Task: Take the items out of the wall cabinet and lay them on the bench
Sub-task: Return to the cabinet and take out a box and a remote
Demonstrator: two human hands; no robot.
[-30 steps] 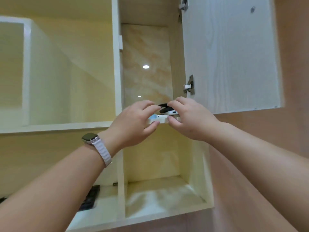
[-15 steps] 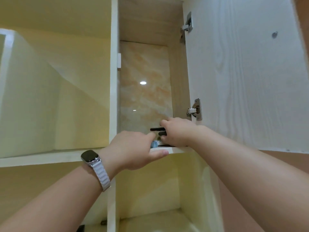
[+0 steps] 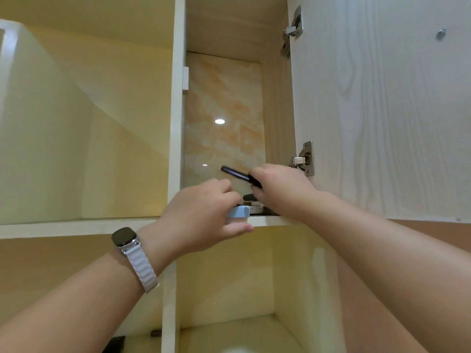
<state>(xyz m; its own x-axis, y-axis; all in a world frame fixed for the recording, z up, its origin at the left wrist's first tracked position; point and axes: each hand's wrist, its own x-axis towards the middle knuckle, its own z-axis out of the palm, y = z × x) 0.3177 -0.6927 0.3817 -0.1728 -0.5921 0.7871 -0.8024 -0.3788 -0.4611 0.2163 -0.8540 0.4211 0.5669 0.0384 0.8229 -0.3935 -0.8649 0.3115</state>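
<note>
Tilted black stick [image 3: 235, 173] above blue box [image 3: 238, 214]

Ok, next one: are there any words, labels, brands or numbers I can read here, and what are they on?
No text can be read in this frame.
watch: the face is dark and shows nothing.
blue box, pinched by the left hand: no print is visible, and it is partly covered.
black slim item, held in the right hand: blurred, with no legible marking.
</note>
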